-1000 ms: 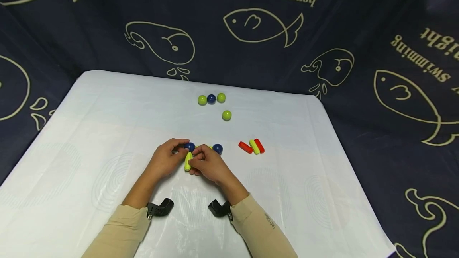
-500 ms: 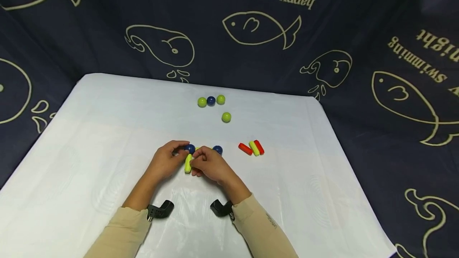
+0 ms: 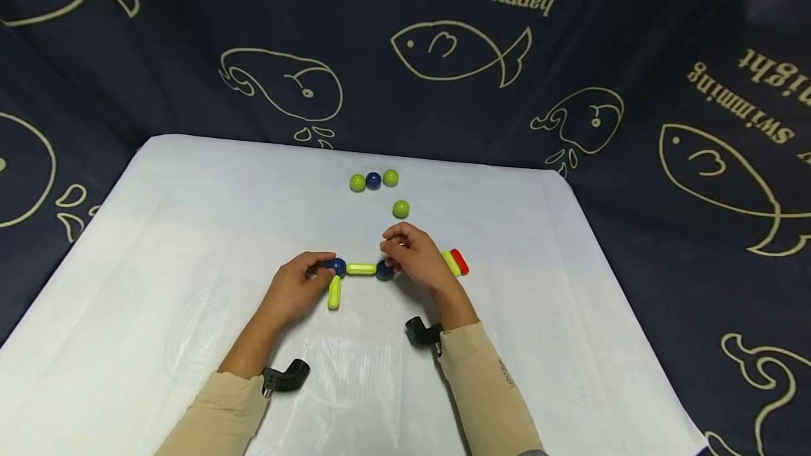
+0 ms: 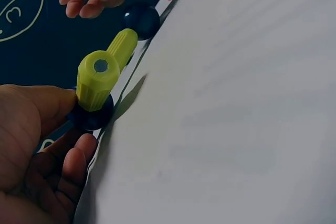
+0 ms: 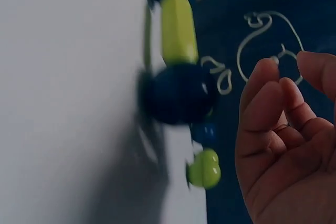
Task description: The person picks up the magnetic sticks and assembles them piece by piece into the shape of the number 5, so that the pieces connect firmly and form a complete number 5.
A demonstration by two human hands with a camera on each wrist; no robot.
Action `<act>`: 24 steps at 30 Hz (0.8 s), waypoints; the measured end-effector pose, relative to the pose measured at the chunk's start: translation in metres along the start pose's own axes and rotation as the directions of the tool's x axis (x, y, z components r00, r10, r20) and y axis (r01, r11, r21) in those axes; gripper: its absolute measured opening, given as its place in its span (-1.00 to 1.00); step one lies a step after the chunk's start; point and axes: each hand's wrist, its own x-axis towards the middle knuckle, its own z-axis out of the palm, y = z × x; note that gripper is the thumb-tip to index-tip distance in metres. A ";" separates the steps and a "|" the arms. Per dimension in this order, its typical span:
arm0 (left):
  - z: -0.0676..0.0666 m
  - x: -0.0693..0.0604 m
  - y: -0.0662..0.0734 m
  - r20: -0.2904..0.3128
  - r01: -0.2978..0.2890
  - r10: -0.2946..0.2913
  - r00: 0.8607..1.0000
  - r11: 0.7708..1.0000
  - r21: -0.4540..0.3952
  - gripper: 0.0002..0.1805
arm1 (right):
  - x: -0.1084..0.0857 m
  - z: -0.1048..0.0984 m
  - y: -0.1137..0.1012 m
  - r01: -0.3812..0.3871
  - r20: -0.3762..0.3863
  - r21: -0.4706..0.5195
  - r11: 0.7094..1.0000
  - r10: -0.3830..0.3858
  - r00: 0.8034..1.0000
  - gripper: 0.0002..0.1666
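Observation:
The left hand [image 3: 300, 286] pinches a dark blue ball [image 3: 338, 267] between thumb and fingers. From that ball one yellow-green stick [image 3: 334, 293] points toward the person, and another yellow-green stick [image 3: 362, 269] runs right to a second blue ball [image 3: 384, 270]. Above and beside the second ball is the right hand [image 3: 415, 257], its fingers relaxed and bent; the right wrist view shows nothing between the fingers [image 5: 262, 103]. In the left wrist view the near stick [image 4: 97, 82] stands out from the held ball [image 4: 92, 115].
Farther back on the white table [image 3: 222, 195] lie green balls, one of them [image 3: 401, 209] nearer, and a blue ball [image 3: 374, 180]. A red stick [image 3: 460, 261] and a yellow-green stick [image 3: 451, 263] lie right of the right hand. A dark patterned cloth [image 3: 380, 118] hangs behind.
The right hand has let go of the near yellow-green stick and moved right and back to the second blue ball, uncovering the stick between the balls. The left hand stays at its ball.

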 end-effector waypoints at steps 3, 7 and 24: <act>-0.001 -0.001 0.000 0.015 0.002 -0.002 1.000 1.000 0.005 -0.63 | 0.010 -0.011 -0.002 0.017 -0.057 -0.072 0.997 -0.021 0.998 -0.69; -0.003 0.001 0.003 0.056 0.009 -0.010 0.998 1.000 0.009 -0.62 | 0.025 -0.023 -0.003 0.014 -0.103 -0.163 0.986 -0.031 0.994 -0.66; -0.018 0.021 0.011 0.245 0.019 -0.040 0.969 0.996 0.089 -0.66 | 0.071 -0.042 0.014 -0.109 -0.199 -0.378 0.919 0.034 0.979 -0.58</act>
